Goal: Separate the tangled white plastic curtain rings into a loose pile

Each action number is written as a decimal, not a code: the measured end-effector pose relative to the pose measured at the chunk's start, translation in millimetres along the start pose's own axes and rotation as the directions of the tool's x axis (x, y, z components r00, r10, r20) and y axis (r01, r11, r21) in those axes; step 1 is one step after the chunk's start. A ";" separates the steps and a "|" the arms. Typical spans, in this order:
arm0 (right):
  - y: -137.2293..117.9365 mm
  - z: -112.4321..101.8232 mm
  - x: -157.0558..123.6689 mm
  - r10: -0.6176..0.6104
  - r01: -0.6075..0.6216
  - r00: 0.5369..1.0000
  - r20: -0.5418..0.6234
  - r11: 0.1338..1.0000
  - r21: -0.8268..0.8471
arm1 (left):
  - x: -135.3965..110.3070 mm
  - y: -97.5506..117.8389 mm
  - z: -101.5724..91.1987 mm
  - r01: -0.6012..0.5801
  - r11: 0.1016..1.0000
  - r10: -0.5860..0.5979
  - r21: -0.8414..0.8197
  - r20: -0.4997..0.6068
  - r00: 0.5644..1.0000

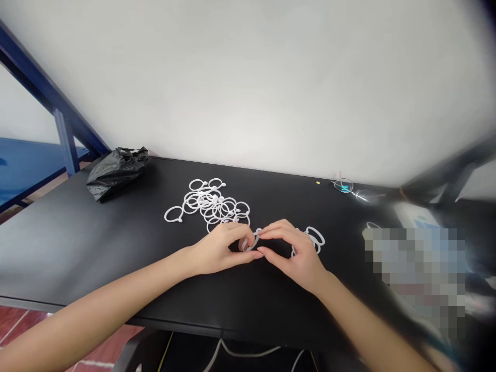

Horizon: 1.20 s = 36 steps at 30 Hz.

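A white plastic ring with a small eyelet, like a curtain ring [254, 242], is held upright between my two hands just above the black table. My left hand [227, 247] is closed around its left side, thumb and fingers curved together. At its right side, the fingertips of my right hand [296, 249] pinch near the eyelet, with the thumb tip meeting the left thumb. Beyond my left hand lies a loose pile of several similar white rings [215, 200]. A smaller group of white rings [316, 236] sits behind my right hand, partly hidden by it.
A crumpled black plastic bag [118, 173] lies at the back left of the black table [116, 243]. Eyeglasses [343, 186] rest near the wall at the right. Blurred, partly pixelated items stand at the far right. A blue metal frame [64, 93] rises at the left.
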State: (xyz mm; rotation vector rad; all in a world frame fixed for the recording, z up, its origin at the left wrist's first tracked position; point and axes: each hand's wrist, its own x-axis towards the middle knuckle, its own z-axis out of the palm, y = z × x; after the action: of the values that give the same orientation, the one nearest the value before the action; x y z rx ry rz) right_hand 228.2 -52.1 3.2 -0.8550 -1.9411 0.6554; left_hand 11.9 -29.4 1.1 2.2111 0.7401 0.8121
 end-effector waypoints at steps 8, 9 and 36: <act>3.1 -0.6 -2.4 0.089 -0.089 0.994 0.058 0.996 -0.006 | 8.2 0.0 -2.2 0.261 0.750 -0.280 -0.607 0.067 0.958; 3.9 1.0 -3.0 0.096 -0.097 0.993 0.069 0.995 0.003 | 8.9 -1.6 -2.7 0.282 0.695 -0.293 -0.662 0.098 0.951; 2.6 2.5 -1.4 0.024 -0.021 0.997 -0.070 0.999 0.036 | -2.9 -5.4 1.6 0.037 0.999 -0.037 0.001 0.012 0.999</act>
State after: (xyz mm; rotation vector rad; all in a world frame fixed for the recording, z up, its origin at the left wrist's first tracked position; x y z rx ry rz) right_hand 227.3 -51.8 -0.5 -0.8682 -1.8541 0.6623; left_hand 9.7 -28.7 -4.8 2.1946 0.7730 0.7801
